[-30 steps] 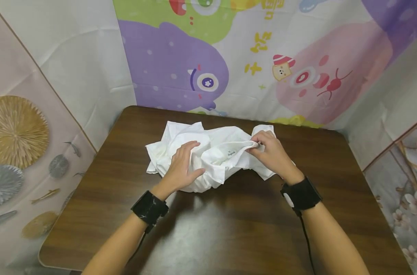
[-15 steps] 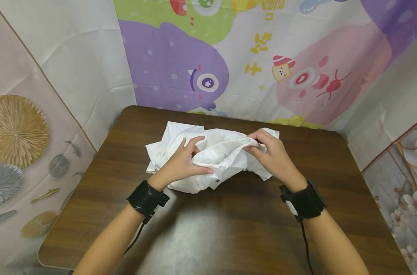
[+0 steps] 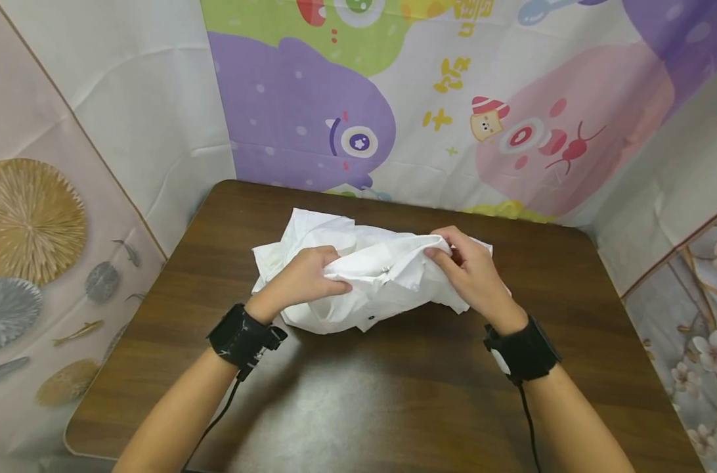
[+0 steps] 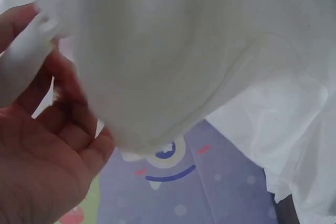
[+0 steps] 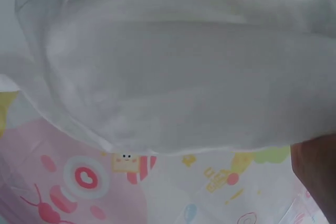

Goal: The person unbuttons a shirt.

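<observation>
A crumpled white shirt (image 3: 388, 299) lies bunched across the table, a small dark button (image 3: 371, 318) showing at its front. My left hand (image 3: 304, 277) pinches the left side of its collar opening between thumb and fingers. On the other side, my right hand (image 3: 475, 274) grips the collar's edge, thumb toward me. The collar stretches between both hands, lifted above the rest of the cloth. In the left wrist view, curled fingers hold a fold of the shirt (image 4: 157, 61). White cloth (image 5: 184, 87) fills most of the right wrist view and hides the right fingers.
The shirt rests on a dark brown wooden table (image 3: 347, 401) with rounded corners. A cartoon-printed curtain (image 3: 311, 112) hangs along its back edge, with patterned curtains at both sides. Black bands (image 3: 246, 341) with cables circle both wrists.
My left hand has moved from resting over the cloth to pinching the collar edge. The collar is pulled wider and straighter. My right hand keeps its hold, shifting slightly.
</observation>
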`<state>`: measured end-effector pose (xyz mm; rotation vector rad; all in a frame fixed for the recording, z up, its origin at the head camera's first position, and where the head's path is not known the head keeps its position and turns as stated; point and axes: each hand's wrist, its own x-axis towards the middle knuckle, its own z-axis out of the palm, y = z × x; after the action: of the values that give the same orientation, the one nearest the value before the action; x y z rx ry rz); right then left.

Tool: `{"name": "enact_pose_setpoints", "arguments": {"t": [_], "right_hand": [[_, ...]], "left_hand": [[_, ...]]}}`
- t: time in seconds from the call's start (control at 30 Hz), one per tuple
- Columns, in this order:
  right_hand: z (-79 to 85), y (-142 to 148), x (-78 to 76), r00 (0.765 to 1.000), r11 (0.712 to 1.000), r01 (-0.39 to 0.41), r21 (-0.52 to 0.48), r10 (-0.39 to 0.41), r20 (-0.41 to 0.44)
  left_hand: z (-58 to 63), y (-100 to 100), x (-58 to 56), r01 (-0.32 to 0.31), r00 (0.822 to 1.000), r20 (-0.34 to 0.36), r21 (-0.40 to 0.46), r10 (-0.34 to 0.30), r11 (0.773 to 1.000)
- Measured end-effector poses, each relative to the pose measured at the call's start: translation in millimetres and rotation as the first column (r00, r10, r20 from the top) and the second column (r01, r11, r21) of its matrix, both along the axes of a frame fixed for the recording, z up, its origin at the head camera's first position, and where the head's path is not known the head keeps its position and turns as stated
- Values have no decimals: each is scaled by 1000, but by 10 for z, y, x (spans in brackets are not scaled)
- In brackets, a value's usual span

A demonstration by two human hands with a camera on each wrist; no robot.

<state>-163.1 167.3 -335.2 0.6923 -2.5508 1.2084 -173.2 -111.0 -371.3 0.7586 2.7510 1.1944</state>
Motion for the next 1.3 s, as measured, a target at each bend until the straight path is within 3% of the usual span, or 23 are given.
{"name": "enact_pose_setpoints", "arguments": {"t": [0.23,0.43,0.67,0.77,0.87,0.97,1.13,1.3], "right_hand": [[-44,85,-21,997,999,48,17,-49,55],[-57,201,-22,994,995,-33,98,23,104],[-57,372,-11,972,939,-137,316,66,225],[-79,458,-38,985,923,-110,370,50,167],[-96,540,-59,999,917,-21,397,4,43],[-115,596,-69,997,922,76,380,-57,-61],[-115,639,-71,975,933,190,305,-144,-167],[-46,734,-48,950,927,279,250,-229,-211]], "left_hand": [[42,-65,19,-47,999,-9,137,48,989],[116,-86,10,-87,974,-190,173,120,981],[287,-118,5,-124,935,-311,156,168,980],[324,-156,-21,-127,923,-348,123,162,984],[336,-211,-59,-82,923,-370,68,101,994],[345,-264,-89,8,945,-328,22,0,1000],[338,-337,-127,138,976,-162,-60,-146,989],[313,-438,-133,240,971,26,-94,-239,966]]}}
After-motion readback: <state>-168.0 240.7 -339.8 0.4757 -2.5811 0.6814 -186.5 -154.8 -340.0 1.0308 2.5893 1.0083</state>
